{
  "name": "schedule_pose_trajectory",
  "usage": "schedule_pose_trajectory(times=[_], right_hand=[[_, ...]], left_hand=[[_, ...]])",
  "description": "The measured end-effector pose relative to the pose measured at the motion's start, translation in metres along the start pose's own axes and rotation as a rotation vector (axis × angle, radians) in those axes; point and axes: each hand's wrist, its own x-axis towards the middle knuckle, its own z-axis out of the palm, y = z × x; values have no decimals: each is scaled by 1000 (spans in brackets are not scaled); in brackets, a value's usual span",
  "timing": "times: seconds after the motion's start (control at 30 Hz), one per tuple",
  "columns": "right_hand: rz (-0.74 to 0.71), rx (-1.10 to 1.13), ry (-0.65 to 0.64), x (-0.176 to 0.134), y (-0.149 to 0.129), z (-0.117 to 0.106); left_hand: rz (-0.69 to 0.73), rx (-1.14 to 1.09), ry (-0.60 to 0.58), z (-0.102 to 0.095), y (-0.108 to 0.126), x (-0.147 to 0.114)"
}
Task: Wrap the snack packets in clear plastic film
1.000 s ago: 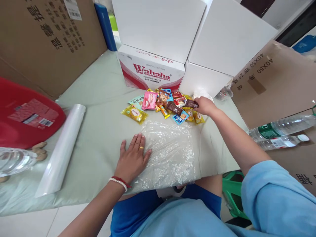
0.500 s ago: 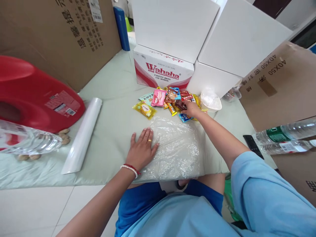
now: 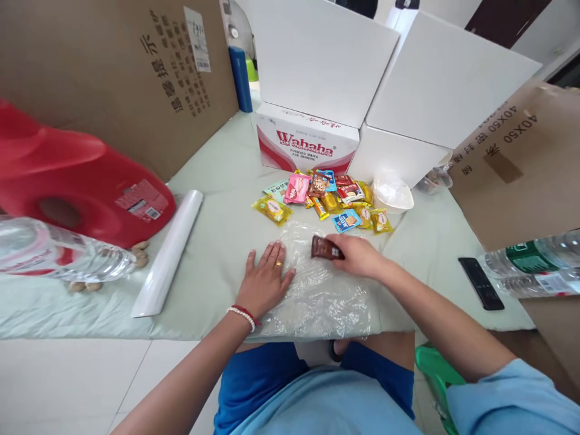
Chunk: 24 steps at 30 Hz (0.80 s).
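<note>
My right hand (image 3: 357, 255) grips a dark brown snack packet (image 3: 324, 248) by its right end, over the upper part of a clear plastic bag (image 3: 317, 302). The bag lies flat and crinkled at the table's front edge. Flat on its left side rests my left hand (image 3: 266, 281), fingers spread, holding nothing. Beyond the bag is a pile of wrapped snacks: a pink packet (image 3: 297, 188), a brown cookie packet (image 3: 319, 183), a blue packet (image 3: 347, 221), a red packet (image 3: 350, 193) and several yellow-wrapped cakes (image 3: 272, 209).
A white roll (image 3: 170, 254), red jug (image 3: 90, 181) and large water bottle (image 3: 63, 251) lie left. Behind the snacks stand a Wahaha carton (image 3: 308, 142) and a white bowl (image 3: 393, 192). A phone (image 3: 480, 283) and bottles (image 3: 539, 257) lie right.
My right hand has drawn the dark brown packet out of the pile and toward me, over the plastic bag. My left hand stays on the bag. The view has shifted slightly.
</note>
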Motion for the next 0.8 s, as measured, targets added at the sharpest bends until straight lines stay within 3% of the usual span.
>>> schedule_pose_trajectory(times=[0.13,0.3,0.8], right_hand=[[14,-39,-66,-17,-31,33],[5,11,-67,-17,-32,54],[116,-1,53,-31,-24,53]], left_hand=[[-3,-1,13,1,0,1],[-6,-11,-4,1,0,0],[-126,-12,-24,-7,10,-3]])
